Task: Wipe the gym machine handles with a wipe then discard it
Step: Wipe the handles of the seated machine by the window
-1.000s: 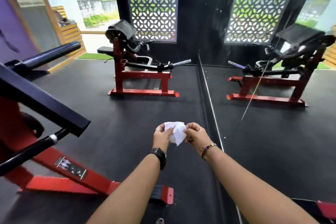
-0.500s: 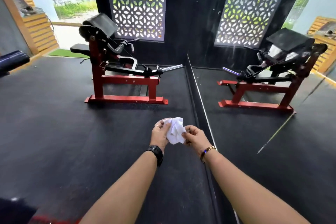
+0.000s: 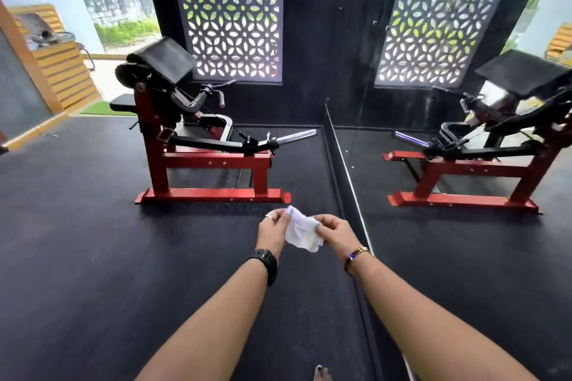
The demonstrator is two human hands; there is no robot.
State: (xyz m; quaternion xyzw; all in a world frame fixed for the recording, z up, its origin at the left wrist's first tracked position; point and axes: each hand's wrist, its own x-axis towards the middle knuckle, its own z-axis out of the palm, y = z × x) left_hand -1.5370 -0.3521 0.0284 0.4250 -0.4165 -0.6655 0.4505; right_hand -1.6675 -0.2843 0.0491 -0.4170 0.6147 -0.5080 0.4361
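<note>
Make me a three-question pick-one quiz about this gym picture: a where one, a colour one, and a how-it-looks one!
1. Where is the wipe?
A) on the floor
B) between the left hand and right hand
C) on the machine seat

2. What colour is the machine frame?
A) blue
B) yellow
C) red

3. How is the wipe?
A) crumpled
B) flat
C) torn in two

Answers: B, both hands pinch it; C, its base and posts are red; A, it hangs bunched and creased.

No text, label, brand, number or sign can be read anywhere.
</note>
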